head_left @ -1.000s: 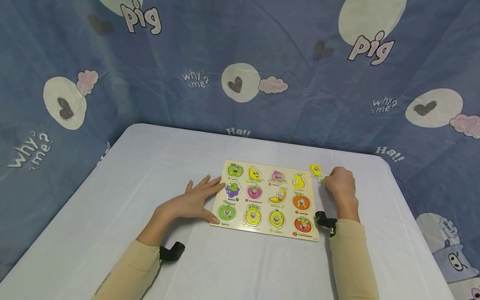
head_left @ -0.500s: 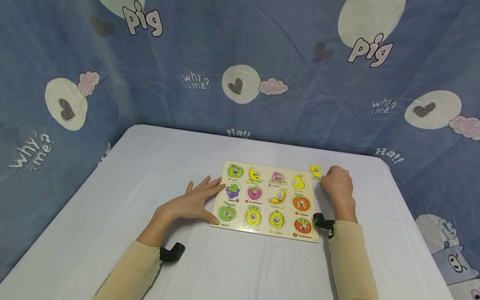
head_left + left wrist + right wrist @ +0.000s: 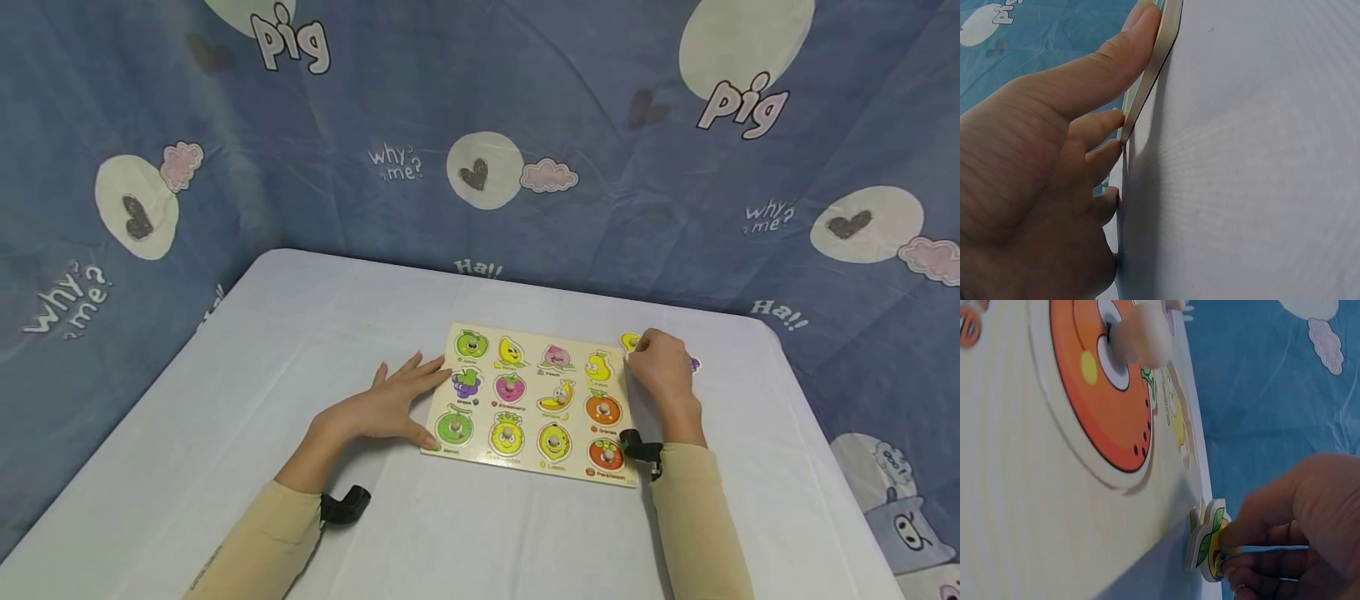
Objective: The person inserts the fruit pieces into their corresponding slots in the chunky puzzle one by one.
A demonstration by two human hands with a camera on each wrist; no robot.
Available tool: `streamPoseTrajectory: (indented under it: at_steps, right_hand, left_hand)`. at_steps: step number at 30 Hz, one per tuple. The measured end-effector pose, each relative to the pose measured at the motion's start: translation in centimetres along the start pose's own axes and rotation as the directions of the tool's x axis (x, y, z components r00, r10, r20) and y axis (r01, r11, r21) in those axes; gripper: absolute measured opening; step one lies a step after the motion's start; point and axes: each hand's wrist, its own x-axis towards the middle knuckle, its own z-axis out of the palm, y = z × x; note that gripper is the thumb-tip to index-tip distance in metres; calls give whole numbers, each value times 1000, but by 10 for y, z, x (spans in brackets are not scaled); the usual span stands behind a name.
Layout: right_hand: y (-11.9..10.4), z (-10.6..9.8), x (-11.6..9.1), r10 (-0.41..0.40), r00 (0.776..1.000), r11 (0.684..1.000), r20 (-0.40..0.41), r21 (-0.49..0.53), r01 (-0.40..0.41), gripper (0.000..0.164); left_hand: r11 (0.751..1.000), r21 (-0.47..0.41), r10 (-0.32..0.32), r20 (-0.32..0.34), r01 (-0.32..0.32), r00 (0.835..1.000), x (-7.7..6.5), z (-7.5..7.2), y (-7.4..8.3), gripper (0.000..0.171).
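Yellow with green leaves, the wooden fruit piece (image 3: 1210, 547) is pinched between the thumb and fingers of the right hand (image 3: 662, 367); the hand hides it from the head view. It lies just off the right-hand end of the fruit puzzle board (image 3: 579, 437), beside the pear (image 3: 597, 366) and orange (image 3: 603, 409); whether it touches the board cannot be told. The board's long axis runs from one hand to the other, so the right hand is by far the nearer to this end. The left hand (image 3: 382, 404), fingers spread wide, rests its thumb on the board's near left corner. Another yellow piece (image 3: 628, 341) shows just beyond the right hand, and a purple piece (image 3: 695, 364) to its right.
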Motion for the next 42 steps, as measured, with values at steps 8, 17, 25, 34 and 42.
streamPoseTrajectory:
  at_steps: [8,17,25,34,42]
  right_hand:
    - [-6,5,0,-67,998,997,-8,38,67,11]
    - [-11,12,3,-97,995,992,25,78,94,16]
    - [-21,16,2,-149,988,986,34,77,146,13]
    - [-35,18,2,-215,975,974,63,85,210,9]
    - [-46,19,-2,-306,949,947,76,123,295,14]
  left_hand:
    - [1000,5,3,-1,-3,1000,0,0,-2,119]
    - [1000,9,6,-1,-6,1000,0,0,-2,119]
    - [1000,13,-2,0,2,1000,1,0,-1,118]
    - [1000,14,-1,-2,1,1000,0,1,-3,118]
    - [1000,19,0,2,0,1000,2,1,-2,119]
